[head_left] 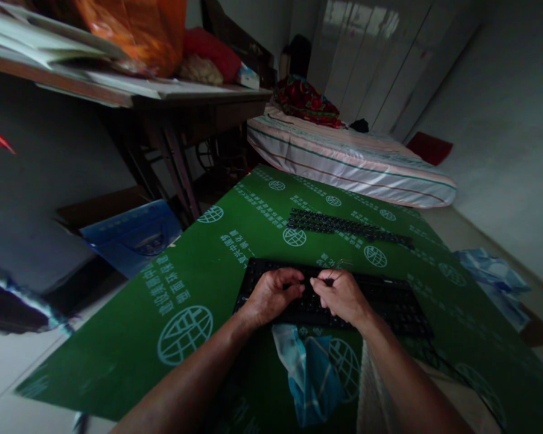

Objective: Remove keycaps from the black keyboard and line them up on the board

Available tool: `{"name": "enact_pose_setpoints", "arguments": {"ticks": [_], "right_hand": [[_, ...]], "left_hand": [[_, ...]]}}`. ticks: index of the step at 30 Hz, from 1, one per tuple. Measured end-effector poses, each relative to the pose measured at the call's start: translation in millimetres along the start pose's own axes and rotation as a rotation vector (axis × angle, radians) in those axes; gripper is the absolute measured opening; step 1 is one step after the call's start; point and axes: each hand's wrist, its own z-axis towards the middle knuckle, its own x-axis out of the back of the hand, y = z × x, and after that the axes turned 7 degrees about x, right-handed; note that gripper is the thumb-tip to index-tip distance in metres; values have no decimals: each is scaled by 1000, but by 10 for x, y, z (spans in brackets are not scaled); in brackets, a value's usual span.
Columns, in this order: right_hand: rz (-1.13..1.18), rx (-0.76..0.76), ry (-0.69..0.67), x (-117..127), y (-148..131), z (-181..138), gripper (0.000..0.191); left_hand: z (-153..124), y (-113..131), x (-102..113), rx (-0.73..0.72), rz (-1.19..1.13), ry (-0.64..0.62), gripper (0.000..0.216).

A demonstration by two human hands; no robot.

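A black keyboard point(389, 304) lies on the green board, and both my hands are over its middle. My left hand point(274, 295) is curled, its thumb and fingertips drawn together just above the keys; whatever they hold, if anything, is too small to make out. Close beside it, my right hand point(341, 295) is closed in a pinch around a small dark tool with thin wires point(344, 262) sticking out, which looks like a keycap puller. Behind the keyboard, loose black keycaps point(344, 226) are laid out in rows. A blue checked cloth point(314, 377) lies in front of the keyboard.
The green board point(113, 355) with white print serves as the tabletop. A keyboard cable point(466, 386) runs off at the right. At the left stand a wooden desk point(208, 99) with an orange bag point(136, 36) and a blue bag point(131, 235). A bed point(348, 150) is beyond.
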Motion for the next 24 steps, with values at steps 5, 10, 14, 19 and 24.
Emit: {"name": "enact_pose_setpoints", "arguments": {"ticks": [5,10,14,19,24], "right_hand": [[-25,13,-16,-22,42,24,26],[-99,83,-25,-62,47,37,25],[-133,133,-22,-90,57,43,26],[-83,80,17,-90,90,38,26],[-70,59,106,-145,137,37,17]], "left_hand": [[3,6,7,-4,28,6,17],[-1,33,12,-18,66,14,16],[-5,43,10,-5,72,5,16],[-1,6,12,-16,73,10,17],[-4,-24,31,-37,218,44,21]]}}
